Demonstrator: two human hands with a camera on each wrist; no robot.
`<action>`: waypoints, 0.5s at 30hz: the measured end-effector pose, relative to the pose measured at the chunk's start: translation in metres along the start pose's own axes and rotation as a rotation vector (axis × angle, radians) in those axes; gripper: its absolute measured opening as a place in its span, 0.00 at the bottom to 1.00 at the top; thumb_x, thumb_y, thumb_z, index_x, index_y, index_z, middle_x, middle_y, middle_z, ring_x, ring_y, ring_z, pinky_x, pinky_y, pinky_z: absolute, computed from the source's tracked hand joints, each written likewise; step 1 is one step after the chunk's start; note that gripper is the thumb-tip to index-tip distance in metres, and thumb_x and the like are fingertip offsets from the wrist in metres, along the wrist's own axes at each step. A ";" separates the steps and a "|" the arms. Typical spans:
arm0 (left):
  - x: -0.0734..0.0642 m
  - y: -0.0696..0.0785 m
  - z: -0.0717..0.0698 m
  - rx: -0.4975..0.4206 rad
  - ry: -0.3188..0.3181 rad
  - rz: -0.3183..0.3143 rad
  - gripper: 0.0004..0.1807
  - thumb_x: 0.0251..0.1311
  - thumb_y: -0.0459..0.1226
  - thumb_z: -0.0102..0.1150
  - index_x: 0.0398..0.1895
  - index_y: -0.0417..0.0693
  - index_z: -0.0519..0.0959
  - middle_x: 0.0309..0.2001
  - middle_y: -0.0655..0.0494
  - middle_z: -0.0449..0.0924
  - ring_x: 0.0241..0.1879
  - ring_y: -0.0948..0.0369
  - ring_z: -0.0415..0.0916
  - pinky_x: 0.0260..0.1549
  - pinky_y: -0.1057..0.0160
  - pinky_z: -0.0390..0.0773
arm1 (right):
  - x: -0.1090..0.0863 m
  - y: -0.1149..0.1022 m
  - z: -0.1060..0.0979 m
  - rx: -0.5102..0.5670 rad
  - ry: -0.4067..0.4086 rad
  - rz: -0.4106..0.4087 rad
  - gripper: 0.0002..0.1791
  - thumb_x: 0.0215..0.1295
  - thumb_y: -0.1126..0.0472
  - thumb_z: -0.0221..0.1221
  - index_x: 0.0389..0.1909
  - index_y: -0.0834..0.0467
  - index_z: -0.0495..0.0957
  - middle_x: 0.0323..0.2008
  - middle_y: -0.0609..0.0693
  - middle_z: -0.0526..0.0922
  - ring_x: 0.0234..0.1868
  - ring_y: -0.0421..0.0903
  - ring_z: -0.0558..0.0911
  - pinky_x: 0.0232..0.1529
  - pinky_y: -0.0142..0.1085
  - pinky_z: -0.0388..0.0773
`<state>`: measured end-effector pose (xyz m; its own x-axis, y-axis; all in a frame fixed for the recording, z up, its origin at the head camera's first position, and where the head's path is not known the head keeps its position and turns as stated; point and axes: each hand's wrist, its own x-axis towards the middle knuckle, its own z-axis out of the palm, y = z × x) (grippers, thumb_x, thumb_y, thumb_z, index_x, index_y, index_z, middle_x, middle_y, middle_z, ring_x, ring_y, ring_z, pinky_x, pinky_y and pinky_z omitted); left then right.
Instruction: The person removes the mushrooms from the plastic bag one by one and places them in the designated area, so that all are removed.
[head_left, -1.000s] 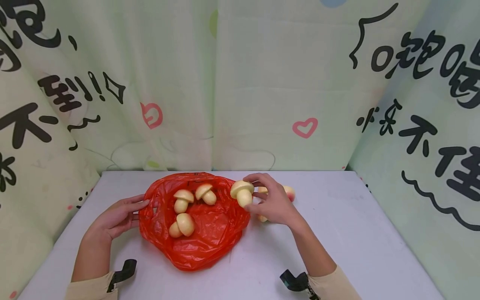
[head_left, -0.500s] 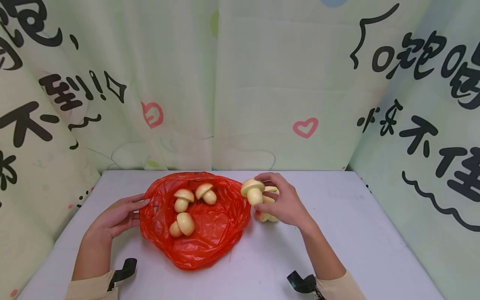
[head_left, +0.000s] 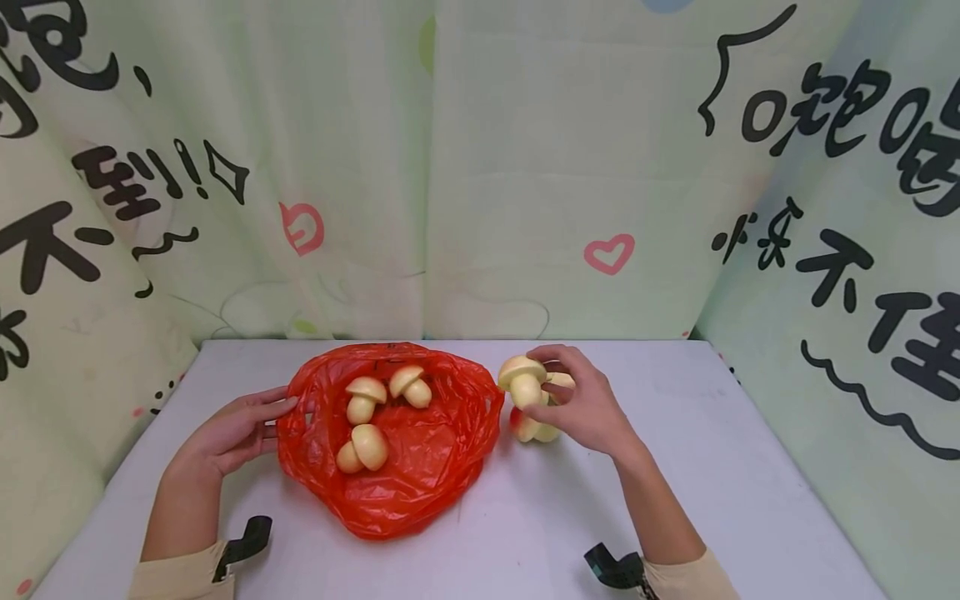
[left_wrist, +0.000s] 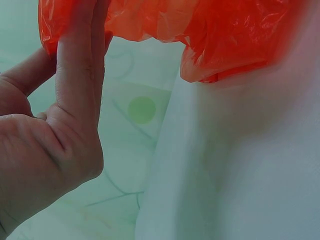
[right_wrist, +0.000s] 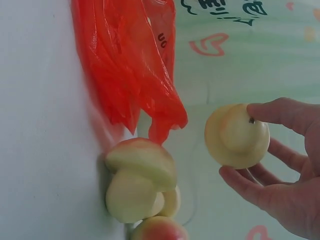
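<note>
My left hand pinches the left rim of an open red plastic bag, thumb on the inner side. Three toy mushrooms, cream with rounded caps, lie inside the bag. Just beyond the bag's right edge, my right hand holds another toy mushroom between thumb and fingers, raised off the table. The right wrist view shows this held mushroom from its stem end, apart from the bag. Beneath and behind the right hand are more mushrooms, partly hidden.
On the table by the bag's right side, the right wrist view shows a mushroom with a pinkish cap and a red-and-cream rounded thing, cut off by the frame. A white table carries everything. Printed pale green curtains enclose its back and sides.
My right hand has moved to the right, away from the bag's edge, still holding the mushroom. The left hand, the bag and the three mushrooms inside stay as they were.
</note>
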<state>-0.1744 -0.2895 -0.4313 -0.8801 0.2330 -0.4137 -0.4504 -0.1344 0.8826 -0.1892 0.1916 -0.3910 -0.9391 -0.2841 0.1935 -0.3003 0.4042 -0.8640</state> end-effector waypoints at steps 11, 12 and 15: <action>0.000 -0.001 -0.001 0.001 0.003 -0.001 0.43 0.78 0.42 0.54 0.85 0.41 0.43 0.45 0.63 0.89 0.43 0.60 0.89 0.47 0.59 0.89 | -0.009 0.009 -0.015 -0.021 0.040 0.037 0.35 0.57 0.67 0.75 0.64 0.51 0.74 0.63 0.51 0.74 0.64 0.55 0.76 0.59 0.56 0.84; 0.000 -0.001 -0.001 0.002 0.003 -0.001 0.43 0.78 0.42 0.54 0.85 0.41 0.43 0.45 0.63 0.89 0.43 0.60 0.89 0.47 0.59 0.89 | -0.010 0.009 -0.017 -0.021 0.045 0.037 0.35 0.56 0.67 0.75 0.64 0.51 0.74 0.63 0.51 0.74 0.64 0.55 0.76 0.60 0.56 0.84; 0.001 -0.001 -0.001 -0.001 0.003 0.000 0.42 0.78 0.42 0.54 0.85 0.41 0.44 0.45 0.63 0.89 0.43 0.60 0.89 0.47 0.59 0.89 | -0.012 0.013 -0.020 -0.014 0.054 0.034 0.35 0.56 0.68 0.75 0.65 0.53 0.74 0.63 0.52 0.74 0.63 0.56 0.76 0.61 0.58 0.82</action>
<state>-0.1748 -0.2897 -0.4329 -0.8804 0.2302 -0.4147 -0.4509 -0.1348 0.8824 -0.1849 0.2176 -0.3951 -0.9562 -0.2228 0.1897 -0.2704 0.4247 -0.8640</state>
